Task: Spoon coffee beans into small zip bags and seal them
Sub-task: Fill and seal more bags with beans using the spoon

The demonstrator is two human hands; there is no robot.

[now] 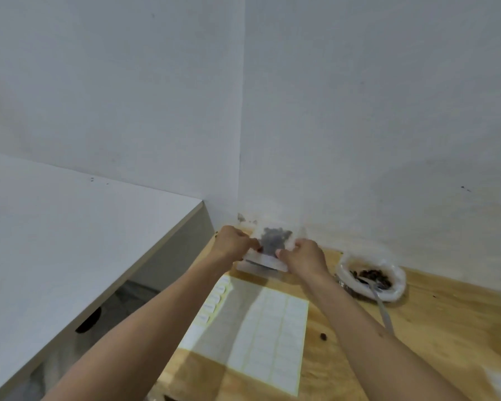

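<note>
Two hands meet at the far edge of the wooden table point(417, 328), close to the wall corner, and between them we see one small zip bag point(274, 241) held up off the surface. Our left hand point(233, 241) pinches the bag's left end and our right hand point(304, 256) pinches its right end, fingers closed on the plastic. The bag's long axis runs left to right, roughly parallel to the far wall, and its pale strip edge faces us, low; the dark mass of beans point(272, 237) sits in the part beyond. Blur leaves the strip's state unclear, so we cannot tell whether it is sealed.

One open bean sack point(370, 277) stands just right of the right hand, near the wall, with one spoon point(383, 308) resting in it, handle pointing toward us. One label sheet point(261, 328) lies flat between our forearms, and a second, partly peeled sheet point(211, 305) overlaps its left side. One stray bean point(323, 336) lies on bare wood right of the sheets. A white counter point(70, 241) borders the table on the left. Bare wood lies to the right of the sack and spoon.
</note>
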